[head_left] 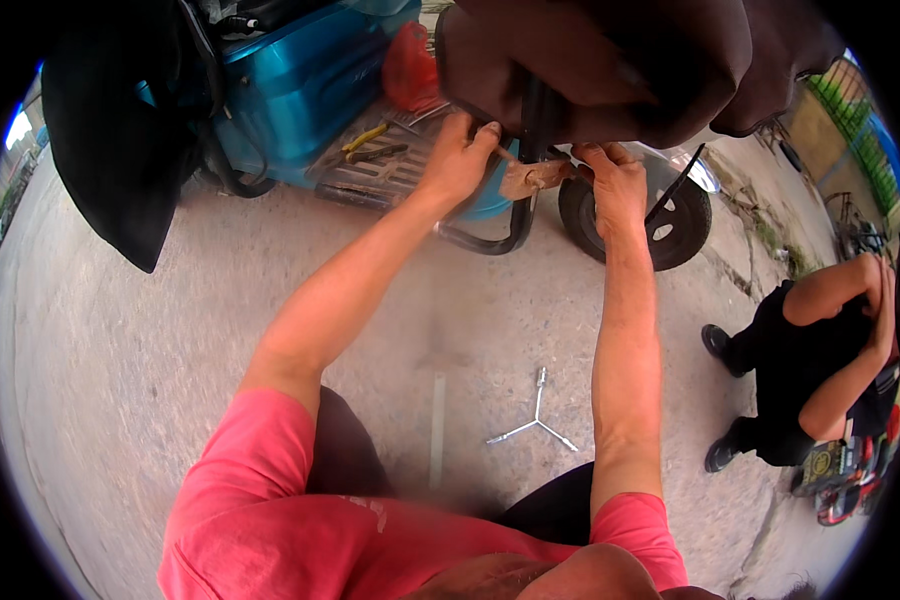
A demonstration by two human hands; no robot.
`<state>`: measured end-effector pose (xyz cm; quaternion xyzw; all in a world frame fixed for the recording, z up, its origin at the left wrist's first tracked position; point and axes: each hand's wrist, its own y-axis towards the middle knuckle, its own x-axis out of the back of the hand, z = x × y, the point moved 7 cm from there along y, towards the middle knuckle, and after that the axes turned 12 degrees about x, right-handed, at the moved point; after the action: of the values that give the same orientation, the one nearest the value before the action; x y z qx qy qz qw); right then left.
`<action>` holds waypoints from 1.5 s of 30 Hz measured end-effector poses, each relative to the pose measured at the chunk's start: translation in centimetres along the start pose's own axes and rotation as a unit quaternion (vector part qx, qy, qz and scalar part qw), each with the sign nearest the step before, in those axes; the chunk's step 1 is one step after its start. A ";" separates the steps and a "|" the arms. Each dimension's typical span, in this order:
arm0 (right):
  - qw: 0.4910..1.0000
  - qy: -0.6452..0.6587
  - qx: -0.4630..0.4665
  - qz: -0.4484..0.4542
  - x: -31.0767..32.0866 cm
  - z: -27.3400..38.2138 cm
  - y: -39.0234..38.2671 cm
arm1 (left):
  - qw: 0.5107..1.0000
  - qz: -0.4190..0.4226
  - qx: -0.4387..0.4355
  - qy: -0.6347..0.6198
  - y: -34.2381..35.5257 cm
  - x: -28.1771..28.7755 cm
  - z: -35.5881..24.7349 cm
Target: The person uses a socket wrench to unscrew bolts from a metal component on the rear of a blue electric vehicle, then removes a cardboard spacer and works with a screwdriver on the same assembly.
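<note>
My left hand is closed on a thin rod beside a dirty tan metal plate on a scooter's black tube frame. My right hand has its fingers curled just right of the plate, on something small that I cannot make out. Brown fabric hangs over the work, above the front wheel. Left of my hands, yellow-handled pliers and a darker tool lie on the footboard.
A silver Y-shaped socket wrench lies on the concrete between my arms. A person in black is at my right, near parked two-wheelers. A turquoise scooter body, red bag and black cover fill the upper left.
</note>
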<state>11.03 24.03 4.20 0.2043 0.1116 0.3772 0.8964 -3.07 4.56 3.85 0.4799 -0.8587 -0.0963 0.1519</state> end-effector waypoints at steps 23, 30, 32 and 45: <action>0.996 0.022 0.089 0.007 -5.2 -0.4 -2.3 | 0.998 0.047 0.023 -0.024 0.5 -0.3 -0.1; 0.993 -0.013 0.109 -0.034 -5.7 0.1 -2.4 | 0.979 0.059 0.175 -0.088 -0.2 -1.2 0.2; 0.991 -0.031 0.122 -0.050 -5.8 0.7 -2.7 | 0.989 0.008 0.134 -0.067 -0.6 -1.4 0.4; 0.965 -0.170 0.171 -0.107 -5.7 2.0 -2.8 | 0.991 -0.108 0.020 -0.080 -1.3 -1.6 0.9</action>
<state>9.54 17.62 4.98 0.4028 0.0417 0.2140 0.8889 -1.52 5.29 2.34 0.5633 -0.8132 -0.1323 0.0620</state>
